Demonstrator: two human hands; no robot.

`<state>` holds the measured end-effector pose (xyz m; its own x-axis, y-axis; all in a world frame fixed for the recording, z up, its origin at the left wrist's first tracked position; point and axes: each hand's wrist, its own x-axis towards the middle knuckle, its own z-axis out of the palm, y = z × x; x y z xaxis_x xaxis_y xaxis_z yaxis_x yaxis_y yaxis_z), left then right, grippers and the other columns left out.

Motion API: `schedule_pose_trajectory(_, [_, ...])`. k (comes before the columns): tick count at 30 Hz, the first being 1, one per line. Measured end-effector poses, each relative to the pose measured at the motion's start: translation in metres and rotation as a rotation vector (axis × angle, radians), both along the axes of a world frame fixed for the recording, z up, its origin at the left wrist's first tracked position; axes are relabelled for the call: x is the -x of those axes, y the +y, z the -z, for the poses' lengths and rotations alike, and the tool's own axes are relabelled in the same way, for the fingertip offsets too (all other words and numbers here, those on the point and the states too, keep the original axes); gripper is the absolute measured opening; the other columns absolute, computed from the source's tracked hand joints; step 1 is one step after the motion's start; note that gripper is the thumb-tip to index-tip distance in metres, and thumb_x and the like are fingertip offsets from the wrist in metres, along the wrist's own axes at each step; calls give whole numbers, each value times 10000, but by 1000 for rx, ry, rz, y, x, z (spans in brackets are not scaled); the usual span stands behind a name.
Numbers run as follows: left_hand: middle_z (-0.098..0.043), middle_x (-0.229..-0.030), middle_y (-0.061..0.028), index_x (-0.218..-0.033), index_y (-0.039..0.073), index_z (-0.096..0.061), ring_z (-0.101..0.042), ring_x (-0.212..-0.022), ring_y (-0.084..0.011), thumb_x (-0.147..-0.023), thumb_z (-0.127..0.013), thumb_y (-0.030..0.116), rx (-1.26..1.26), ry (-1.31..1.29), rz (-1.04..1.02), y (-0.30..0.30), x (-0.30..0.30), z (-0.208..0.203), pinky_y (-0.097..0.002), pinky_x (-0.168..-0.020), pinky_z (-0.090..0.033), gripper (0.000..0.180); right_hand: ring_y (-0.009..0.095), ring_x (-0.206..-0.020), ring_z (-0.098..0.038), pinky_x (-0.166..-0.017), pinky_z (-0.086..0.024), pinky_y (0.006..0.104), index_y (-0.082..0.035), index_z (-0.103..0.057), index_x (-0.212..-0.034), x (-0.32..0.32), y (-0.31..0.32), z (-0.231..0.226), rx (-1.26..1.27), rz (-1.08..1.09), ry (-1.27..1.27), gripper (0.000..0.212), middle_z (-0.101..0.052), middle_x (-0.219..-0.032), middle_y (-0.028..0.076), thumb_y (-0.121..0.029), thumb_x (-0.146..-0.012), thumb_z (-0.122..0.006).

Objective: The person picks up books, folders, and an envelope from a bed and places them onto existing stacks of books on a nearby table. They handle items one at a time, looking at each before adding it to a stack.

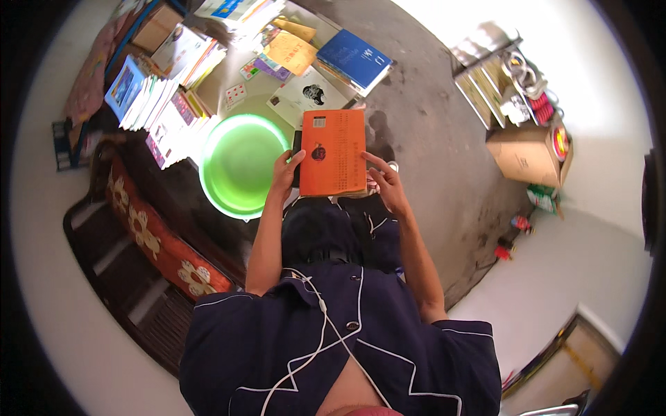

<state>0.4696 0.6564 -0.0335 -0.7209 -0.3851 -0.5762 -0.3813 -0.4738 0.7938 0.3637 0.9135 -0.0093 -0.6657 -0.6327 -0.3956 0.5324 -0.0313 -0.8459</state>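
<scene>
An orange book (333, 152) is held up in front of my lap, its orange cover facing me. My left hand (285, 172) grips its lower left edge, the thumb lying on the cover and the other fingers hidden beneath. At the right edge my right hand (388, 186) has its index finger against the cover, while its other fingers curl below that edge, partly hidden. Something dark (297, 147) sticks out from behind the book's left side; I cannot tell what it is.
A green basin (239, 170) stands left of the book. Beyond lie a white book (305, 90), a thick blue book (354, 59), a yellow booklet (290, 53) and stacked books (149, 100). A dark bench (132, 277) with a red cushion (149, 232) is left; a cardboard box (524, 154) stands right.
</scene>
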Motion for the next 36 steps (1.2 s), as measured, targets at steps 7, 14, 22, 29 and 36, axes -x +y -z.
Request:
schedule_pose_trajectory(7, [-640,-1054,-126,-1162,-37,-545,-645,-922,-189,-849,-687,377,-64,-24,-315,63,46,-3,-313,-764,-540,538,131,-997,-616,-862,-496,281,-67,-409,-1433,118,28,-3,56,-466,90,504,-659,-1157,111,33,-942,-473])
schedule_pose_trajectory(14, [-640,-1089,-112,-1225,-35,-522,-657,-931,-193,-840,-690,387,-147,45,-541,113,73,-7,-333,-787,-552,596,143,-997,-592,-898,-456,273,-48,-471,-1381,185,35,-14,101,-686,180,538,-637,-1159,101,86,-865,-538])
schedule_pose_trajectory(22, [-644,-1102,-122,-1200,-43,-552,-658,-935,-200,-844,-681,361,-198,59,-619,111,105,18,-339,-793,-548,553,261,-879,-506,-875,-452,334,-177,-638,-1234,240,-19,-18,-32,-709,1047,631,-533,-979,105,85,-662,-695])
schedule_pose_trajectory(29, [-638,-1029,-91,-1147,-48,-562,-626,-910,-151,-920,-620,409,-98,83,-620,84,143,26,-287,-779,-515,514,318,-1288,-418,-1087,-347,452,-151,-634,-1141,291,-67,-3,151,-821,1301,587,-526,-1320,66,26,-595,-758])
schedule_pose_trajectory(36, [-625,-845,-38,-1008,4,-601,-583,-749,-97,-906,-658,289,233,-104,-731,75,162,35,-268,-654,-478,308,264,-1163,-567,-1082,-356,456,-47,-610,-1107,310,-108,-15,212,-741,1134,358,-638,-1162,115,-49,-762,-707])
